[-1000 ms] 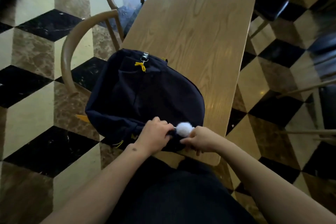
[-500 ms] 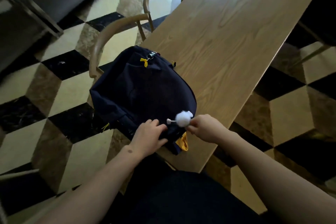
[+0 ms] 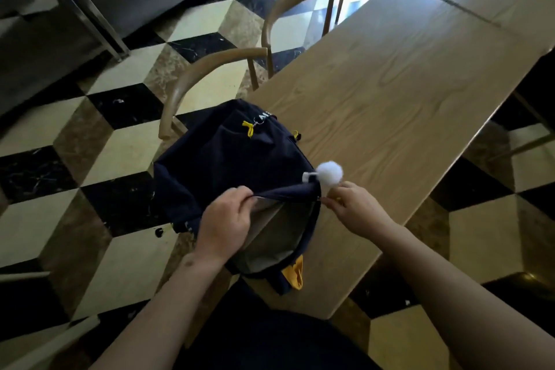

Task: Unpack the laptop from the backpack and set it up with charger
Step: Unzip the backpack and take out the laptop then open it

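- Lying flat at the near left corner of the wooden worktop (image 3: 399, 105), partly overhanging its edge: navy backpack (image 3: 228, 156), main compartment gaping, grey lining showing.
- Gripping the upper lip of the opening, fingers curled round the fabric: left hand (image 3: 225, 225).
- Pinching the zipper pull beside the white pom-pom charm (image 3: 329, 174): right hand (image 3: 357, 210).
- Standing just beyond the backpack: curved wooden chair (image 3: 210, 69).

One backpack (image 3: 234, 165), one pompom (image 3: 329, 173), two chairs (image 3: 210, 66), two tables (image 3: 405, 93), two hands (image 3: 225, 225).
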